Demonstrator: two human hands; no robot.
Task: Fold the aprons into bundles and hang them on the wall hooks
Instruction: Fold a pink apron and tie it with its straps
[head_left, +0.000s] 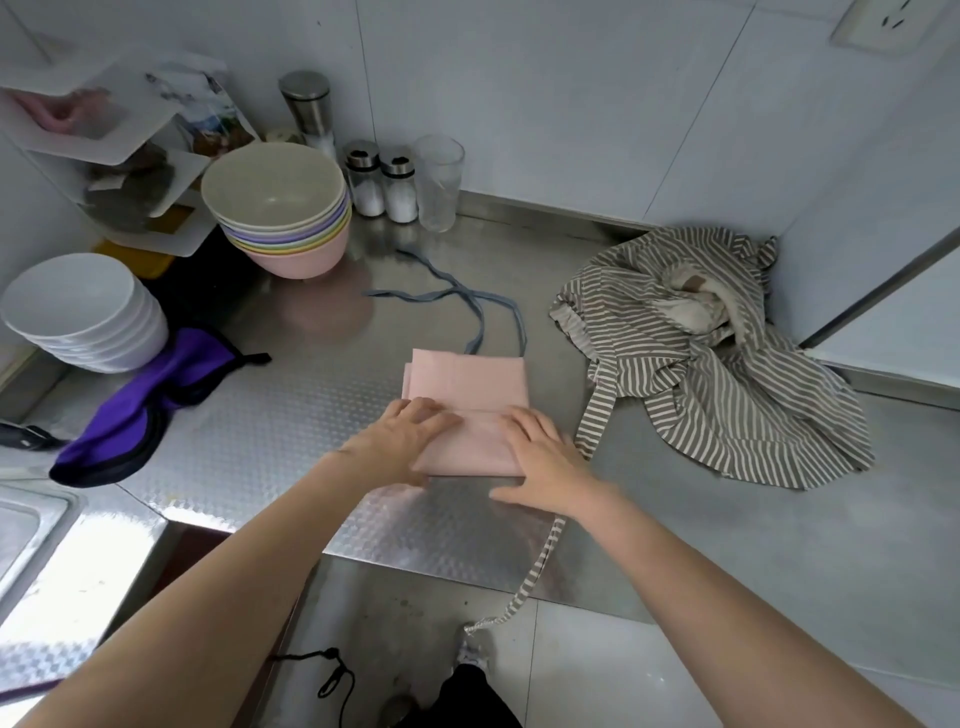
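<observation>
A pink apron (467, 384) lies folded into a narrow rectangle on the steel counter (291, 415). Its blue-grey ties (467, 299) trail away toward the wall. My left hand (410, 441) rests on the near left part of the fold, fingers straight, thumb under the edge. On the near right part lies my right hand (540, 457), flat with fingers spread. A grey-and-white striped apron (701, 364) sits crumpled at the right by the wall corner, one strap (535, 566) hanging over the counter's front edge. A purple apron (140, 410) lies heaped at the left.
Stacked pastel bowls (280, 202) and stacked white bowls (83, 312) stand at the left. Two shakers (382, 182), a glass (439, 182) and a steel grinder (309, 109) line the back wall. A white shelf rack (119, 156) fills the back left; a sink (26, 525) lies near left.
</observation>
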